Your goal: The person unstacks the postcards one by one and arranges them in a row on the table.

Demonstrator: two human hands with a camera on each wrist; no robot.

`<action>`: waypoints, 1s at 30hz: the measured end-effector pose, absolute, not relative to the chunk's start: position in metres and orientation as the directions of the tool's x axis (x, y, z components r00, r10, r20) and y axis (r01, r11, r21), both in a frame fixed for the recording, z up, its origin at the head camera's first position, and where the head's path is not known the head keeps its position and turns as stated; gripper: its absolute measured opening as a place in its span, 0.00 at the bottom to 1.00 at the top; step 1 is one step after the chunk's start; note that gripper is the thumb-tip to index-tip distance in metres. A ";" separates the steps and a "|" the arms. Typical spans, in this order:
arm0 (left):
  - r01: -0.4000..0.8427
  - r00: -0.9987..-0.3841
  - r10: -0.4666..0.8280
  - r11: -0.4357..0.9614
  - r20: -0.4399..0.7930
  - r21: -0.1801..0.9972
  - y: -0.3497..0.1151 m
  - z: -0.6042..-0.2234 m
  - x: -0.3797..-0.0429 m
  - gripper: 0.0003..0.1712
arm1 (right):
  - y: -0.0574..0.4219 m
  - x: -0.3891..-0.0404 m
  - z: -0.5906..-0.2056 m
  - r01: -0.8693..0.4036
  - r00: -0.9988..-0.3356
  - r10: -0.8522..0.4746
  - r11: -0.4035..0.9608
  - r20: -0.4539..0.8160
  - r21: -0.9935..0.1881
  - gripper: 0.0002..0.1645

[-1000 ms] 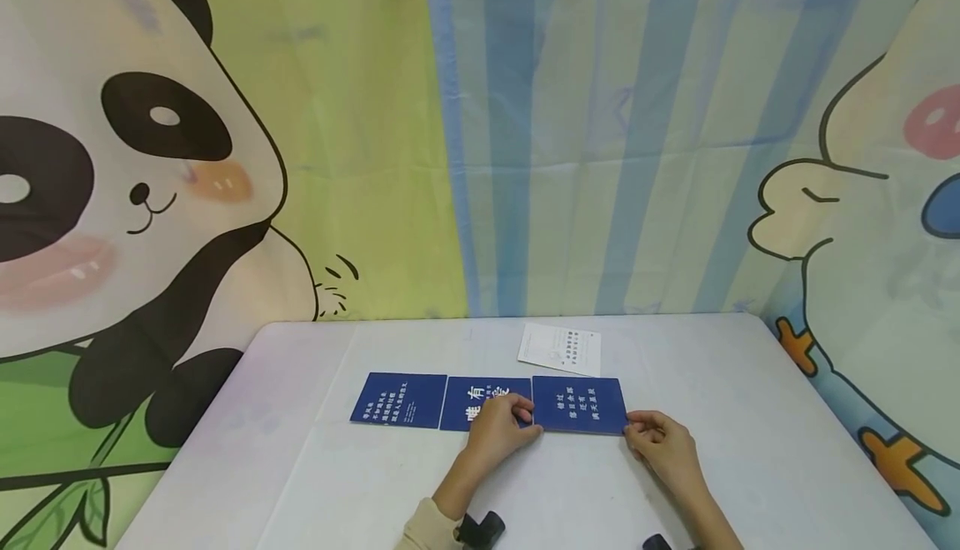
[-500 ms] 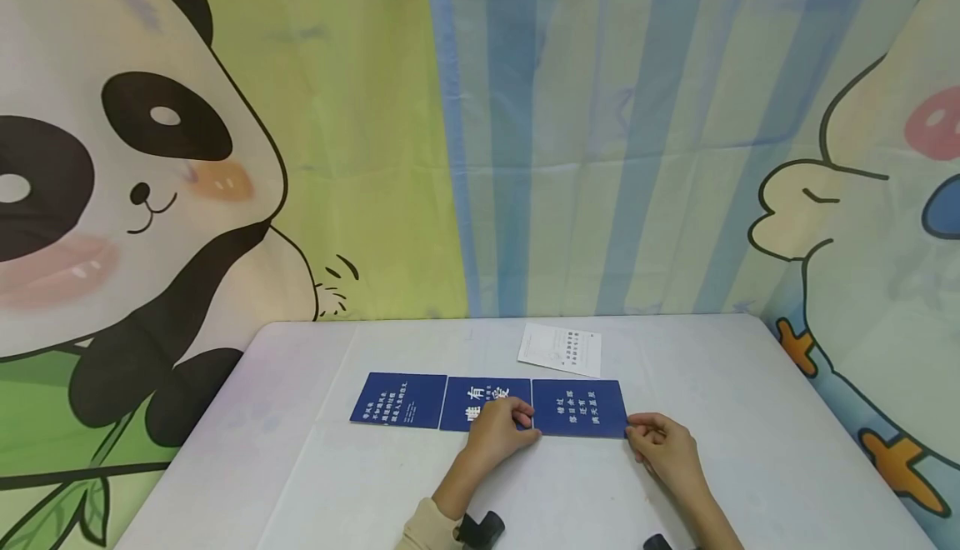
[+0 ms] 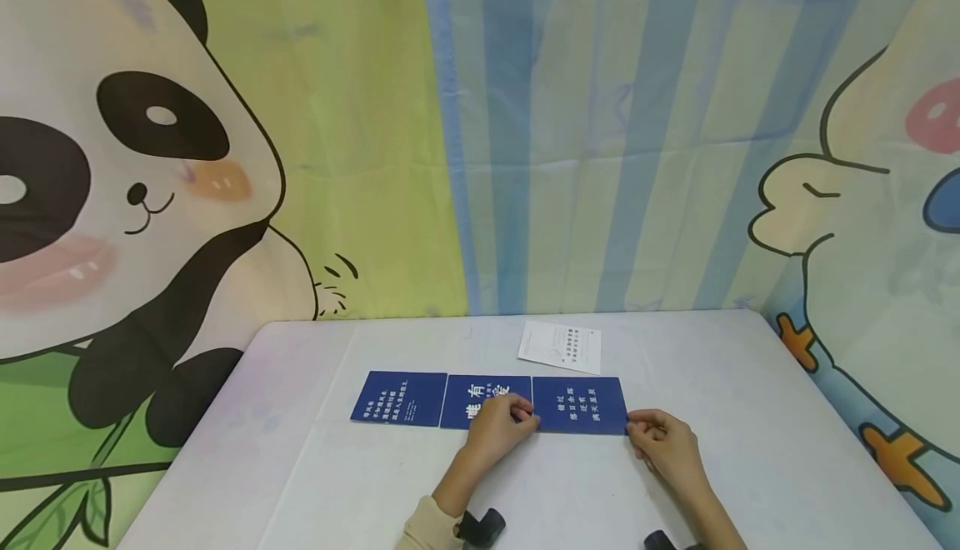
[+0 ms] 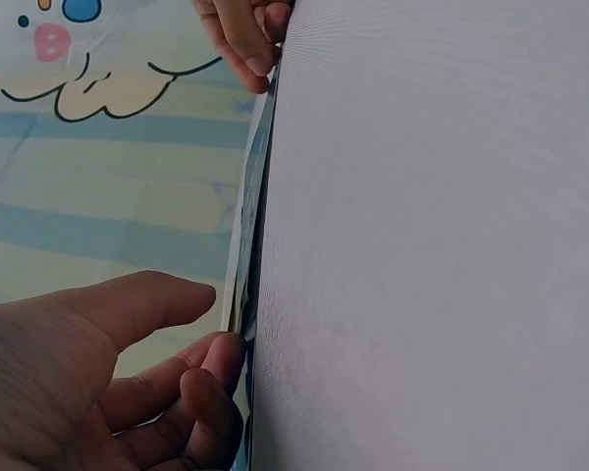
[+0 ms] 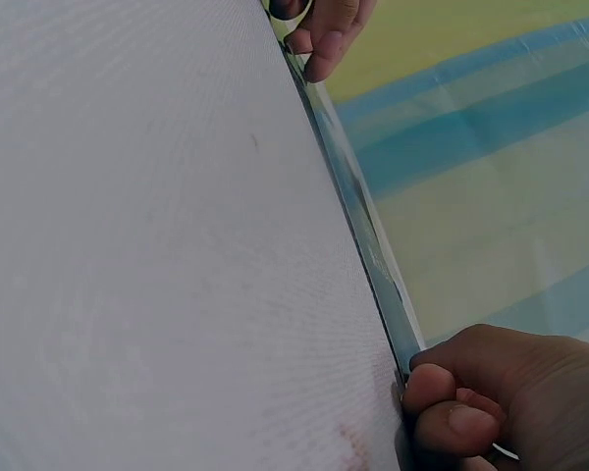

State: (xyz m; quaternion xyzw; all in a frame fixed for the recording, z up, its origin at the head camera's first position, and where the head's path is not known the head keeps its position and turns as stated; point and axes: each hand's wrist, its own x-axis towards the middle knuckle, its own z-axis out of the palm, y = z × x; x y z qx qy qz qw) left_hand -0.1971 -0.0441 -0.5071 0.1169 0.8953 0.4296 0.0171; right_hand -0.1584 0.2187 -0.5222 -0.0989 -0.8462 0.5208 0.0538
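Observation:
Three dark blue cards with white Chinese characters lie side by side in the head view: a left card (image 3: 400, 400), a middle card (image 3: 459, 404) and a right card (image 3: 581, 406). My left hand (image 3: 495, 431) covers part of the middle card and reaches the right card's near left corner. In the left wrist view its thumb stands apart from loosely bent fingers (image 4: 201, 392) beside the edge-on card (image 4: 255, 186). My right hand (image 3: 670, 448) pinches the right card at its near right corner; in the right wrist view thumb and index finger (image 5: 432, 385) meet at the edge.
A white printed card (image 3: 558, 346) lies slightly askew behind the right card. White cloth covers the table (image 3: 337, 483). A cartoon-printed curtain (image 3: 570, 158) hangs beyond its far edge. A black wrist camera (image 3: 482, 527) is strapped near my left sleeve.
The right card has shifted very slightly toward me, its right end moving with my right hand. My left thumb has drawn back a little. The other cards stay in place.

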 end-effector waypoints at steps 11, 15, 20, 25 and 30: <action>0.183 -0.979 0.181 0.592 0.092 0.785 -0.043 -0.506 -0.203 0.06 | 0.218 -0.165 -0.522 0.156 -0.961 0.271 0.349 -0.060 -0.924 0.17; 0.212 -0.975 0.182 0.573 0.130 0.792 -0.043 -0.507 -0.204 0.05 | 0.217 -0.165 -0.523 0.125 -0.960 0.280 0.345 -0.025 -0.930 0.16; 0.251 -0.968 0.169 0.564 0.187 0.786 -0.041 -0.506 -0.209 0.06 | 0.214 -0.170 -0.523 0.049 -0.953 0.296 0.367 0.066 -0.929 0.15; 0.257 -0.966 0.142 0.578 0.215 0.774 -0.040 -0.508 -0.213 0.10 | 0.212 -0.179 -0.522 0.011 -0.935 0.328 0.406 0.134 -0.914 0.13; 0.246 -0.968 0.106 0.588 0.228 0.771 -0.038 -0.511 -0.218 0.14 | 0.213 -0.188 -0.523 0.011 -0.933 0.332 0.414 0.139 -0.910 0.13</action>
